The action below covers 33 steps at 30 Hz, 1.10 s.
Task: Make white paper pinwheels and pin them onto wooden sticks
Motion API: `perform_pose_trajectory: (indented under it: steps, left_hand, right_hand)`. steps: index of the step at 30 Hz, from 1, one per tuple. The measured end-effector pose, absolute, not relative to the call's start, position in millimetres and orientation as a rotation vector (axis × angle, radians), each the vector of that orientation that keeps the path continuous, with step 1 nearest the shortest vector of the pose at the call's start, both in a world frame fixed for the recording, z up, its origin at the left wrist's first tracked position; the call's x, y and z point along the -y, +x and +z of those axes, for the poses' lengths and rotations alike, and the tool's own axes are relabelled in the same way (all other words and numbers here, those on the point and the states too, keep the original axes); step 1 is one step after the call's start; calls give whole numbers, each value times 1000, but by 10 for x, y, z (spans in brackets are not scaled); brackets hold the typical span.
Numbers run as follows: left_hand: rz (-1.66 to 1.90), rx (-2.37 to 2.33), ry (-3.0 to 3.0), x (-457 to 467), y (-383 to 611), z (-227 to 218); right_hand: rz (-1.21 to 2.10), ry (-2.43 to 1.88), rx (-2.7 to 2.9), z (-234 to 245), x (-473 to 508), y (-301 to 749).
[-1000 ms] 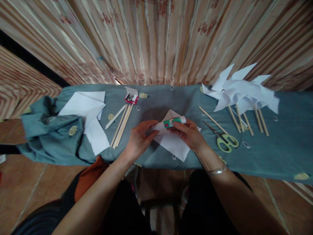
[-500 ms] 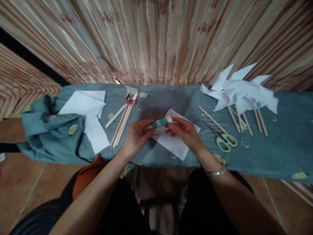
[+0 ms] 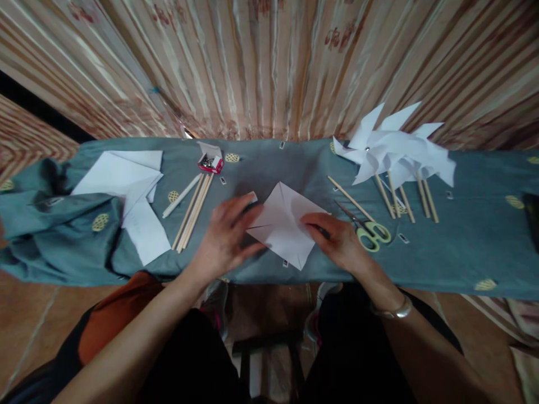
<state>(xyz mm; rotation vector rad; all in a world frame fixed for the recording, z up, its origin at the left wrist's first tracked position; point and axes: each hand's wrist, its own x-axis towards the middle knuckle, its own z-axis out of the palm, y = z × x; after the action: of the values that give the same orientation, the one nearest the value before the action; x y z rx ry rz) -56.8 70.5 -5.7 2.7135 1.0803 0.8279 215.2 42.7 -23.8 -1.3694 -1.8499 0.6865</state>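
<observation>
A white folded paper square (image 3: 281, 223) lies on the blue-grey cloth (image 3: 463, 247) in front of me. My left hand (image 3: 225, 235) is blurred and rests at the paper's left edge. Its fingers curl round a small white piece (image 3: 251, 196), perhaps the glue stick's cap. My right hand (image 3: 342, 242) presses down at the paper's right corner. Its fingers are closed on a dark green bit (image 3: 321, 230) that looks like the glue stick.
Green-handled scissors (image 3: 371, 233) and a loose wooden stick (image 3: 348, 197) lie just right of my right hand. Several paper pinwheels (image 3: 391, 150) lie at the back right. A bundle of sticks (image 3: 192, 212), a red pin box (image 3: 210, 163) and white sheets (image 3: 120, 178) lie left.
The hands held the glue stick together above the paper; now they have parted and dropped to the paper's left and right sides. The camera tilted slightly.
</observation>
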Motion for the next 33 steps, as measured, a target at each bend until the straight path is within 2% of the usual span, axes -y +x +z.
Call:
perform_pose_trajectory:
  steps: [3,5,26,33]
  left_hand:
    - [548,-811,2759,-496,-370,-63]
    - [515,-796,2740,-418,-279,-107]
    - [574,-805,2757,-478,-183,-181]
    - [681,-841,2569,-516,-172,-151]
  right_hand:
    - [657,-1355,1926,-233,-397,2159]
    - [652,-1354,1959,-230,-381,2163]
    - [573,-1335,2165,-200,-290,2178]
    - [724,-1368,2039,-163,-258,2164]
